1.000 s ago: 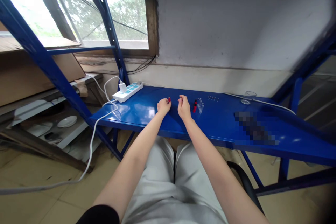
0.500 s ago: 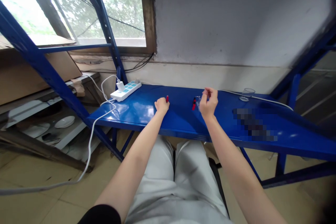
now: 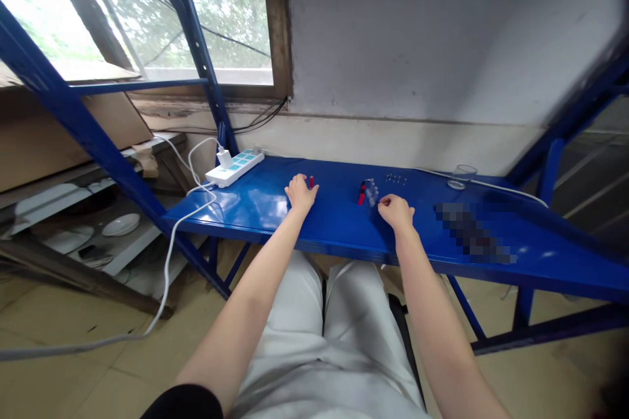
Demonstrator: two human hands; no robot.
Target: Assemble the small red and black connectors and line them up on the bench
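Observation:
My left hand rests on the blue tabletop with its fingers apart. A small red stick-like piece stands upright just past it, between thumb and fingers; I cannot tell whether they touch. Over on the right, my right hand is low at the table, thumb and forefinger pinched together; anything in the pinch is too small to make out. Just left of those fingertips lies a clear, knobbly plastic strip. Beside the strip is a red and black piece. Several tiny metal bits lie in rows behind my right hand.
A white power strip with a plug in it sits at the table's left end, its cable hanging to the floor. Toward the right are a clear round cup and a blurred-out dark object. Blue metal posts frame the table.
My right hand has come down from above the tabletop, uncovering the tiny metal bits and more of the clear strip. My left hand's fingers have loosened from around the red piece.

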